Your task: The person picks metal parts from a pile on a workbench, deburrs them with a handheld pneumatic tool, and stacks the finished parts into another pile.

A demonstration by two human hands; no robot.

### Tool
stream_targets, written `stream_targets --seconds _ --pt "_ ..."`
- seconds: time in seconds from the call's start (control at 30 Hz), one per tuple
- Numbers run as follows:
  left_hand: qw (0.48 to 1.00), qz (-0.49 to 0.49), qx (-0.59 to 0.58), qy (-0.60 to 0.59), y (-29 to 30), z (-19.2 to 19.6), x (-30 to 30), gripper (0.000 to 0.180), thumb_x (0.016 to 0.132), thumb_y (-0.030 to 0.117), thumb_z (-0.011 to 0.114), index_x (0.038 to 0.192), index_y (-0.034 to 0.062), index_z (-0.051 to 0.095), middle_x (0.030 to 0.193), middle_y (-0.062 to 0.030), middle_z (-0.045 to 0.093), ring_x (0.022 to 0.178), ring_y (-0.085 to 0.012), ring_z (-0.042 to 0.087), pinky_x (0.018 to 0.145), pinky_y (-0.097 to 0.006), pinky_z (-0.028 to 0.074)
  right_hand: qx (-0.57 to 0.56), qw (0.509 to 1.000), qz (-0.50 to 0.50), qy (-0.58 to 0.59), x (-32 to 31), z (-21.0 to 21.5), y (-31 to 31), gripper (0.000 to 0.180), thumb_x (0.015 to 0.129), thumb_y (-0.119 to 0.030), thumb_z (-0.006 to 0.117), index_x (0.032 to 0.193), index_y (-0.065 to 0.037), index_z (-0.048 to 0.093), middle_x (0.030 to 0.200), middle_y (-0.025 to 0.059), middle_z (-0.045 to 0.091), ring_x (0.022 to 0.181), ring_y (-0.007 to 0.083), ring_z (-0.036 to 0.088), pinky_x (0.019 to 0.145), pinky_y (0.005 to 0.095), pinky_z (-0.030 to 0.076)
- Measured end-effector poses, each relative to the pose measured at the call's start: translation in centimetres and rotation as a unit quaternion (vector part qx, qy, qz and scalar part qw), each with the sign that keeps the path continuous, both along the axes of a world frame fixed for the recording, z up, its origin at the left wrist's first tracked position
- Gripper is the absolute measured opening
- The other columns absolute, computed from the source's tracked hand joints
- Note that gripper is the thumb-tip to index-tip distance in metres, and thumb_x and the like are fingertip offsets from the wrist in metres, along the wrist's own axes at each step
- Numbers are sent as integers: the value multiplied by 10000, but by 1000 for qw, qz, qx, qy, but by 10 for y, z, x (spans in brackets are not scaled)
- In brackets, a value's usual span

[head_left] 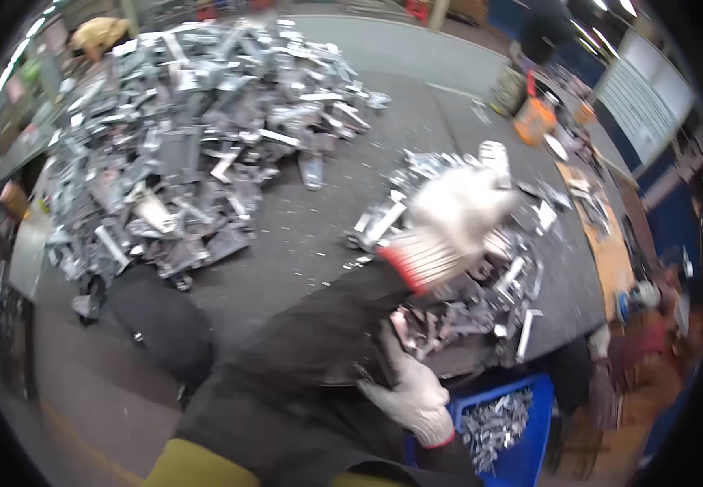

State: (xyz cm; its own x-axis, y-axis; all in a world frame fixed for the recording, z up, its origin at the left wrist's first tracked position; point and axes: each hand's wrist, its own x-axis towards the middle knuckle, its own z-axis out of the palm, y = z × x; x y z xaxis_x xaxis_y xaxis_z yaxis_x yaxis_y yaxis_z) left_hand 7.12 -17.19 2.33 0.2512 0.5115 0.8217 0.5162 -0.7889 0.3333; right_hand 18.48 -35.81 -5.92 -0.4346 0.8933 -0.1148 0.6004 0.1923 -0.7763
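Observation:
My left hand (461, 207), in a white knitted glove with a red cuff edge, reaches across to the right over a smaller heap of grey metal parts (522, 272). Motion smears its fingers, so its grip cannot be made out. Lower down, close to my body, is my right hand (418, 398), gloved the same way. Its thumb and fingers are spread apart beside the table's near edge and my dark left sleeve (303, 325). Nothing can be clearly seen in it. Beneath the right wrist stands a blue bin (540, 422) containing many small metal pieces (498, 422).
A large mound of metal parts (181, 146) covers the left of the dark table (303, 219). Orange container (535, 120) and wooden board (599, 235) lie on the right. A black rounded object (161, 325) sits at the near left. A person's tan-covered part (98, 36) shows behind the mound.

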Motion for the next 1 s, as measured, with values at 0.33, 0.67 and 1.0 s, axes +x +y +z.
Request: stream_targets --seconds 0.33,0.67,1.0 --pt "977 207 16 58 -23 -35 -76 495 802 -11 607 1261 112 743 1063 -110 759 949 -320 743 807 -407 614 -46 999 -21 -4 3 7 4 892 811 -153 846 1607 -69 453 1358 209 697 1225 285 702 1016 364 554" --pt "838 402 -351 110 -97 -74 -222 767 816 1 725 1543 68 491 1300 -160 707 1092 -277 747 910 -384 606 -43 997 47 -32 4 11 19 888 812 -207 836 1603 -83 453 1507 204 601 1345 312 641 1073 368 547" --pt "956 99 -258 -100 -160 -38 -164 832 649 -116 869 1436 -32 612 1306 -128 691 1207 -260 678 1045 -377 554 -21 998 13 -53 4 7 1 870 821 -182 831 1604 -104 460 1498 218 607 1347 357 632 1080 396 542"
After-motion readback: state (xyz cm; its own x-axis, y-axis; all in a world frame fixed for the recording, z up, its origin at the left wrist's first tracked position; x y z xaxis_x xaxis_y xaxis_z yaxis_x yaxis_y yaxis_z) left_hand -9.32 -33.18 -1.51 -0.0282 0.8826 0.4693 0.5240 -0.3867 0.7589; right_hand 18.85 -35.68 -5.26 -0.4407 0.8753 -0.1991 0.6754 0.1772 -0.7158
